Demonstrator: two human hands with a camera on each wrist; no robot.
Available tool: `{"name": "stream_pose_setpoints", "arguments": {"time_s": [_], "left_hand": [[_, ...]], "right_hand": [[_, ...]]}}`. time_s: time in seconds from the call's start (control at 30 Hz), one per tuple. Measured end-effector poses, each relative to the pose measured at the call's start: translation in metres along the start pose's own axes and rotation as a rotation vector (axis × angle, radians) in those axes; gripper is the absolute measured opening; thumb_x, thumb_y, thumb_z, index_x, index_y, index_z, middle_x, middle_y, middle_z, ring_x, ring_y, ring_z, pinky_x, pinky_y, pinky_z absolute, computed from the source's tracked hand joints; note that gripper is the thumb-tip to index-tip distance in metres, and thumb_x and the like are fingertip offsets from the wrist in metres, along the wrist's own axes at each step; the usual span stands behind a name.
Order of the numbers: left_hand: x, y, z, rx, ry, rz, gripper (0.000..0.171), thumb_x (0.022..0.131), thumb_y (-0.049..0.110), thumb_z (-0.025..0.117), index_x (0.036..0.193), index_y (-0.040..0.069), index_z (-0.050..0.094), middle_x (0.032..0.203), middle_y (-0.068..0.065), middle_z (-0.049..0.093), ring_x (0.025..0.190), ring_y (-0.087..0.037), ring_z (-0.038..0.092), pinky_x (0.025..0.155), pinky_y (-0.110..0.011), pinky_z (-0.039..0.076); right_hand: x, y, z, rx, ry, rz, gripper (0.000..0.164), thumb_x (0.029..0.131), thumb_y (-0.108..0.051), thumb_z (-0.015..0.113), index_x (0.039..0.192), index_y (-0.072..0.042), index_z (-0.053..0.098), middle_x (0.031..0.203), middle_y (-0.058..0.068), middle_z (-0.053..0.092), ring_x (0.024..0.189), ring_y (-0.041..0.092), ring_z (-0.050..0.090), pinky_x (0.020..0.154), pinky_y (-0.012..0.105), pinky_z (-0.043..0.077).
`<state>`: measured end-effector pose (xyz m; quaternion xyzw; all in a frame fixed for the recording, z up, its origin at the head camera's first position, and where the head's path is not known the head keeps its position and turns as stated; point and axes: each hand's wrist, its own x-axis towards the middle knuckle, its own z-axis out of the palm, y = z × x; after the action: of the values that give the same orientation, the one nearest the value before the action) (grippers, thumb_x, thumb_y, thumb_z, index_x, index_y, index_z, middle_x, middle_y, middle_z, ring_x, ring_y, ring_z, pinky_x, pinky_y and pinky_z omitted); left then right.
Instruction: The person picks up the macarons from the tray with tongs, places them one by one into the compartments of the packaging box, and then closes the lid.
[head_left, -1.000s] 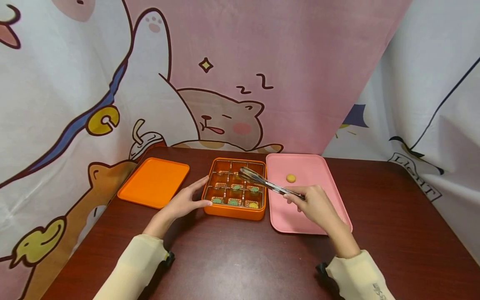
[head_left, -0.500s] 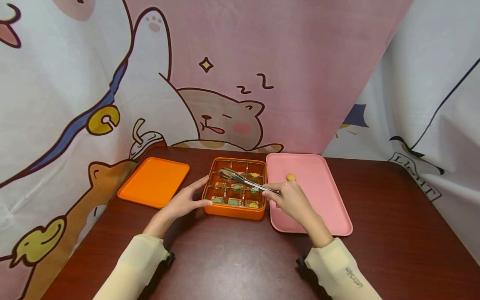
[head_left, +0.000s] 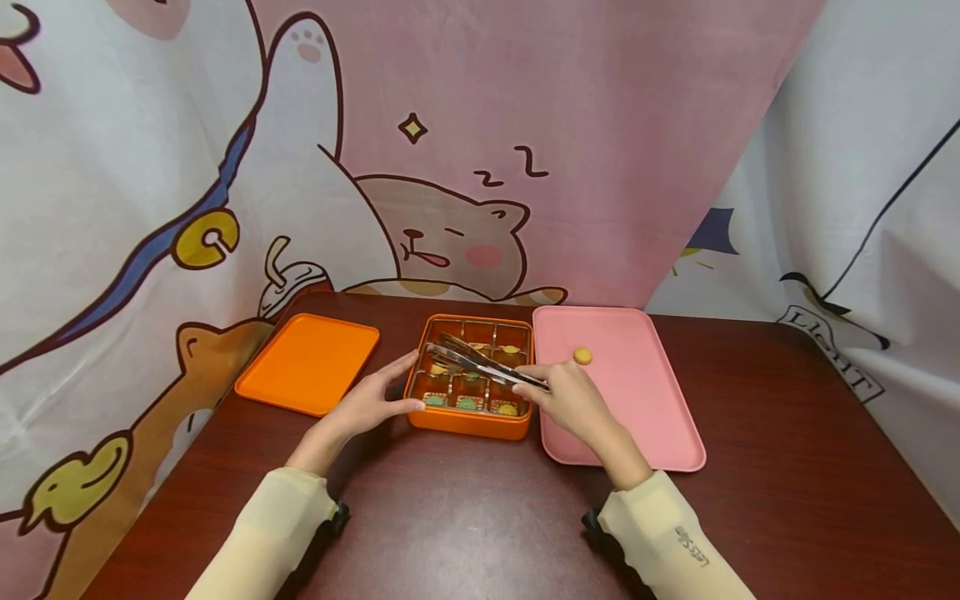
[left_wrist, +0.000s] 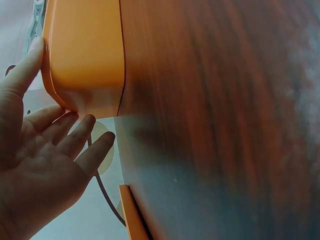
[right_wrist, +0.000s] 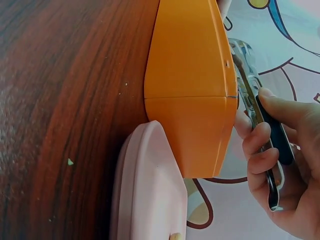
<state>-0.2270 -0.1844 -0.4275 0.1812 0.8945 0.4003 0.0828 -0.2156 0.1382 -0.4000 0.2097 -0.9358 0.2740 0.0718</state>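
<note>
In the head view an orange box (head_left: 468, 426) with a clear insert of several compartments sits mid-table, round green and yellow cookies lying in some of them. My left hand (head_left: 367, 406) rests against its left side, fingers extended and thumb at the near left rim; the left wrist view shows the thumb and fingertips right at the box edge. My right hand (head_left: 573, 404) grips metal tongs (head_left: 480, 364), whose spread tips reach over the box's left compartments. Just below those tips lies a yellow cookie (head_left: 438, 369) in the middle-left compartment. The tongs' dark handle shows between thumb and fingers in the right wrist view.
Right of the box lies a pink tray (head_left: 637, 417) with one yellow cookie (head_left: 582, 356) on it; its edge is close beside the box. An orange lid (head_left: 307, 362) lies flat at the left. A printed cloth (head_left: 600, 167) hangs behind the dark wooden table (head_left: 465, 517).
My right hand has moved left with the tongs, from the box's right half to its left. The tongs' tips have spread, and a yellow cookie now shows in the middle-left compartment. The left hand stays put.
</note>
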Motion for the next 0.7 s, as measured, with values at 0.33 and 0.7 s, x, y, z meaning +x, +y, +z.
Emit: {"name": "stream_pose_setpoints", "arguments": {"time_s": [0.33,0.7], "left_hand": [[0.0,-0.002,0.0,-0.004,0.0,0.008,0.085,0.09,0.028,0.074,0.159,0.01,0.027,0.166,-0.011,0.024,0.152,-0.035,0.025,0.12,-0.059,0.025],[0.0,0.0,0.001,0.0,0.003,0.006,0.086,0.09,0.028,0.075,0.158,0.008,0.027,0.166,-0.011,0.024,0.152,-0.036,0.025,0.119,-0.06,0.026]], "right_hand": [[-0.007,0.007,-0.008,0.124,0.0,0.077,0.037,0.089,-0.029,0.074,0.12,-0.009,0.07,0.092,0.004,0.073,0.067,0.01,0.055,0.059,0.025,0.043],[-0.029,0.031,-0.029,0.192,0.071,0.2,0.036,0.085,-0.019,0.077,0.117,-0.005,0.067,0.097,0.01,0.073,0.071,0.01,0.06,0.061,0.024,0.047]]}}
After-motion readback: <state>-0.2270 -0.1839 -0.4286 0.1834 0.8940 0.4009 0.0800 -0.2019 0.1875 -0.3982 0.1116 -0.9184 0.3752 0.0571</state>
